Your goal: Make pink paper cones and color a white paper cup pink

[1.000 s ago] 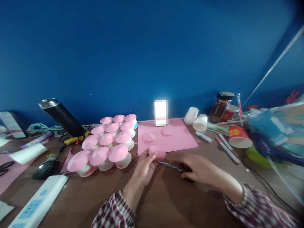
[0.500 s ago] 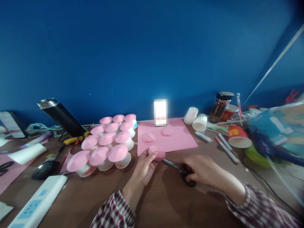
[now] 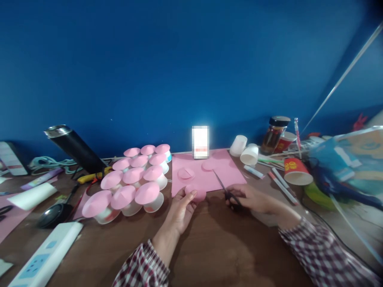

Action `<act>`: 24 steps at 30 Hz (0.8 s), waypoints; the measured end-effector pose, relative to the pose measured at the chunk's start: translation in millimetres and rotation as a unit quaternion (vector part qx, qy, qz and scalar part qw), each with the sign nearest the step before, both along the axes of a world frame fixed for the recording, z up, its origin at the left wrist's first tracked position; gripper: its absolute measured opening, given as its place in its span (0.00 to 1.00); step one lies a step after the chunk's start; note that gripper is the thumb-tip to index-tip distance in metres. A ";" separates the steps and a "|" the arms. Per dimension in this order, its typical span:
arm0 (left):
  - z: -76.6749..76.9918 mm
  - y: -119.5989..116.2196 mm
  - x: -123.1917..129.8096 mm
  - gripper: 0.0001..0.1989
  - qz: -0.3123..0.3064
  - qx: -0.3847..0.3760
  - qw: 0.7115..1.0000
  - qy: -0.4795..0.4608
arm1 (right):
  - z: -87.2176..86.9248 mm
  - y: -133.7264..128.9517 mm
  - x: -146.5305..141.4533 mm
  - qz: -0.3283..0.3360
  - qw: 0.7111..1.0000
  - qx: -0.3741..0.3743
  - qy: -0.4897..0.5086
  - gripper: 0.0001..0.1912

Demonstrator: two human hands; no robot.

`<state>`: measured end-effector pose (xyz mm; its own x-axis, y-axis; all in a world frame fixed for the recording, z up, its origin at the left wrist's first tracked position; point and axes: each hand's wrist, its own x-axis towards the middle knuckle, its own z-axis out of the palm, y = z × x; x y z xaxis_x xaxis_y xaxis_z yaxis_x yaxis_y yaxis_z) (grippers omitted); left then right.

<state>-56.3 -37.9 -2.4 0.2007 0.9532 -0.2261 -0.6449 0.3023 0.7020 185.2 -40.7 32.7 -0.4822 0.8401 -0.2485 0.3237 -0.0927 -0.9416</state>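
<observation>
My left hand [image 3: 183, 205] pinches a round piece of pink paper [image 3: 197, 194] between thumb and fingers, just above the table. In my right hand [image 3: 243, 197] is a pair of scissors [image 3: 222, 184], blades together and tips pointing up and left over a pink sheet [image 3: 221, 181]. On that sheet lie a pink paper disc [image 3: 208, 166] and a pink cone-like piece [image 3: 185, 173] with a visible fold or slit. Left of my hands stand several paper cups [image 3: 155, 203], each topped with a shallow pink paper cone [image 3: 147, 193].
White paper cups [image 3: 249, 154] lie tipped behind the sheet, with a red cup [image 3: 297, 171] and markers [image 3: 283, 186] to their right. A dark-lidded jar [image 3: 274, 135] stands at the back. Leftward are a black flask [image 3: 79, 149], a black pan-like object [image 3: 55, 213] and a power strip [image 3: 48, 255].
My right hand has swung the scissors up and away from the paper in my left hand; their tips now point toward the pink sheet. My left hand keeps its pinch.
</observation>
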 end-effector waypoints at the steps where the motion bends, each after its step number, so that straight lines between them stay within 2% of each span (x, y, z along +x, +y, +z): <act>1: 0.6 -0.3 -0.1 0.10 -0.002 0.003 1.000 0.002 | -2.8 -0.1 -2.4 -0.014 0.999 -0.019 0.028 0.19; 7: 4.3 -1.4 0.1 0.14 -0.003 0.008 1.000 0.020 | -23.9 -2.1 -17.6 -0.094 0.987 -0.038 0.125 0.23; 11: 4.2 -1.8 0.0 0.13 -0.022 0.021 0.999 0.033 | -23.8 -8.9 -27.6 -0.115 0.982 -0.040 0.144 0.23; 17: 5.0 -1.6 -0.2 0.13 -0.032 0.040 0.998 0.040 | -19.3 -23.4 -44.4 -0.045 0.985 -0.052 0.161 0.23; 24: 5.7 -1.5 -0.2 0.11 -0.052 0.046 0.997 0.038 | -19.9 -25.9 -44.6 -0.001 0.989 -0.041 0.140 0.28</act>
